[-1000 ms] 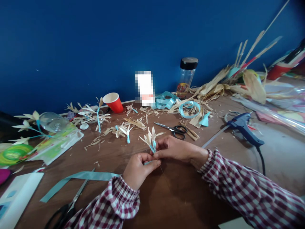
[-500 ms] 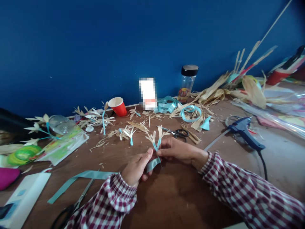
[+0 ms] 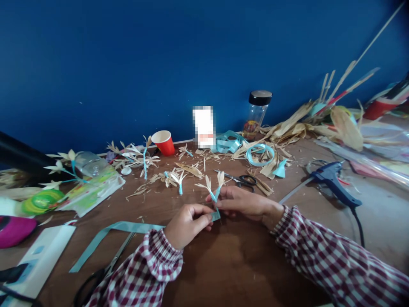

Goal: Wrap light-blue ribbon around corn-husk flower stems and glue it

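Observation:
Between the thumb and fingers of my right hand (image 3: 238, 202) is a forked corn husk flower stem (image 3: 216, 197), with two pale husk blossoms on light-blue wrapped stalks. My left hand (image 3: 188, 224) pinches a light-blue ribbon (image 3: 216, 216) close to the base of that stem. The ribbon's long tail (image 3: 118, 227) lies on the table to the left, passing behind my left wrist. Beyond my hands lies another small husk flower (image 3: 179, 181) with a blue stalk. A pair of scissors (image 3: 244, 180) rests just past my right hand.
A blue glue gun (image 3: 335, 181) with a cord lies at the right. Larger scissors (image 3: 108, 268) sit partly under my left sleeve, beside a white power strip (image 3: 47, 256). Along the wall stand a red paper cup (image 3: 166, 147) and a lidded jar (image 3: 257, 113); ribbon coils (image 3: 260, 154) and husks (image 3: 287, 123) lie nearby.
My left hand has shifted its grip to the ribbon's strip, turning it beside the stem's base. My right hand still holds the stem. The whole view has shifted slightly.

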The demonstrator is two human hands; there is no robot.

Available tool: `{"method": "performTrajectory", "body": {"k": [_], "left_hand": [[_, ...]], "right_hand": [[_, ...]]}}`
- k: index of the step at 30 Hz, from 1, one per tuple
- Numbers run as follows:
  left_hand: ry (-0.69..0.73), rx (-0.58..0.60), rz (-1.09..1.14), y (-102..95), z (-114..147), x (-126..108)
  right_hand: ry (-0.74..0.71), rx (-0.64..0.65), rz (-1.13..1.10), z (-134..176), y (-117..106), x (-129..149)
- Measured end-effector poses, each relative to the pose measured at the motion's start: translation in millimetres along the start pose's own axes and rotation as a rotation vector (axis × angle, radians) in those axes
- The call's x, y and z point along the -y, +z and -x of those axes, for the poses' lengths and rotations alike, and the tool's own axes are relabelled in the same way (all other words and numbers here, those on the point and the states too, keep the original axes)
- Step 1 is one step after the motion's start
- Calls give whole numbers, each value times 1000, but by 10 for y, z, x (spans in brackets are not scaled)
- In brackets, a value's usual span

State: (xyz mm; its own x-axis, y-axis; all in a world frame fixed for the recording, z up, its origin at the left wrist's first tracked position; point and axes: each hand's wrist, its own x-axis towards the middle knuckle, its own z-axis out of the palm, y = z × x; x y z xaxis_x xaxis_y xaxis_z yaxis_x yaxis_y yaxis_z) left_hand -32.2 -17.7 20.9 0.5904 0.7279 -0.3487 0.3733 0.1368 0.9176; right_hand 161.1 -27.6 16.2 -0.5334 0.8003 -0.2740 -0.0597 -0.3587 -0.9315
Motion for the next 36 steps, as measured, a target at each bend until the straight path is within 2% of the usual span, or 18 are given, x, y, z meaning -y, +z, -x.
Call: {"method": "performTrajectory", "body": {"k": [4,10,14,19,22,25,29,32,36], "left_hand": [[-32,-36,60,17,5,2],[-2,-112,209,68,15,23],[-64,-152,128,105,1,73],[-104,-68,-77,92,19,29],[-91,-91,-194,93,33,-32],[-54,-115,-145,112,29,-43],[-97,-94,-66,132,13,1],[-99,-134,-77,137,5,22],[-39,-157,-27,153,11,7]], "right_hand": [[-18,-5,-5,0,-2,-13],[-47,-14,72,-38,-10,-65],[-81,-46,199,-65,3,-89],[-149,-23,328,-57,36,-32],[-204,-23,407,-44,49,-9],[-218,-60,452,-37,48,-14],[-209,-50,413,-29,54,-3],[-212,-44,434,-17,70,31],[-213,-28,369,7,71,60]]}}
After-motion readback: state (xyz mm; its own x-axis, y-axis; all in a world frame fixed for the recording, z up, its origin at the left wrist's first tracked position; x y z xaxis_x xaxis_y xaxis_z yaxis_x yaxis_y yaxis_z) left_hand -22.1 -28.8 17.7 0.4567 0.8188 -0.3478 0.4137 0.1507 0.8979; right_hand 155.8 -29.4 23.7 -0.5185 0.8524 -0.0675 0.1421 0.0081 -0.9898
